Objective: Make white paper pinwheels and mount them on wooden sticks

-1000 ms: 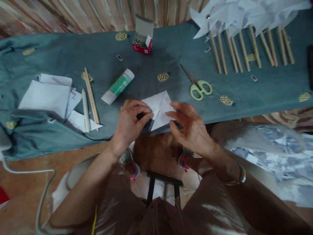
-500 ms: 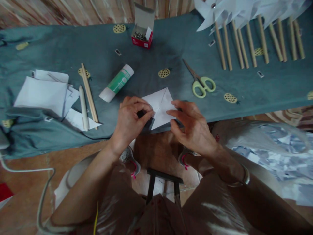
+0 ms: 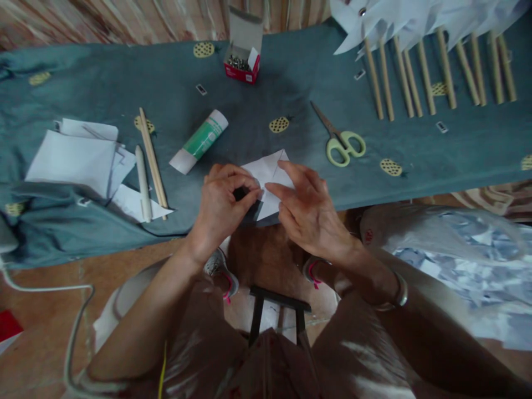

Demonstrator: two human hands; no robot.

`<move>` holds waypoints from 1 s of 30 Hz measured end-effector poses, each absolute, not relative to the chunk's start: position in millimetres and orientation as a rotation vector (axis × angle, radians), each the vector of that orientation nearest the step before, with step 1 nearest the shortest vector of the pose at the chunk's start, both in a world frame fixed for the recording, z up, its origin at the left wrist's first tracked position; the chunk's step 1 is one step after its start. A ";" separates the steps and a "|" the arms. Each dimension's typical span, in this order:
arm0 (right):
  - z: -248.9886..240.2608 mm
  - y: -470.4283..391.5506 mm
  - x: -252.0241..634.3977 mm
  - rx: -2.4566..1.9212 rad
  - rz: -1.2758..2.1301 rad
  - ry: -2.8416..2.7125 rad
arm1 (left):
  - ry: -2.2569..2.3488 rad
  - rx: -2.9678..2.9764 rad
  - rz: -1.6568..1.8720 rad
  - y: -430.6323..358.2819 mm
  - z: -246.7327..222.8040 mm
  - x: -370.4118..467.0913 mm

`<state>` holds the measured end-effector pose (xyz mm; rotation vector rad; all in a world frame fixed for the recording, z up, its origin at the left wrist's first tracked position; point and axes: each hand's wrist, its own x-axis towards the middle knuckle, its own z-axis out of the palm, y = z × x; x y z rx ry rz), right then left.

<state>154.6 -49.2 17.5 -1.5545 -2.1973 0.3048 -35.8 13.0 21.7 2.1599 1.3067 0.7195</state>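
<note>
A folded white paper (image 3: 270,169) lies near the front edge of the table, with crease lines on it. My left hand (image 3: 224,199) pinches its left side between thumb and forefinger. Over the right part of the paper, my right hand (image 3: 310,213) has its fingers apart, with the forefinger reaching the paper's middle. Up and to the left of the paper lies a green and white glue stick (image 3: 203,139). Green-handled scissors (image 3: 344,148) rest to the right, blades pointing up and left.
A red box of metal pins (image 3: 242,66) stands open at the back. White papers (image 3: 70,160), wooden sticks (image 3: 152,160) and a pale tool (image 3: 143,183) lie left. Paper pinwheels (image 3: 399,22) on sticks lie back right. A plastic bag (image 3: 457,255) of paper pieces is below right.
My right hand has moved left over the paper, its fingers now nearer the middle and my left hand. My left hand has stayed in place.
</note>
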 end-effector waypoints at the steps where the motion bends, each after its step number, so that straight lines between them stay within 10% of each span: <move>1: 17.0 -48.9 154.6 -1.557 0.307 -2.203 | 1.305 2.159 0.721 12.8 21.8 -35.8; 30: 15.1 -47.1 162.7 -1.456 0.463 -1.982 | 1.208 2.536 0.698 -7.1 27.1 -35.9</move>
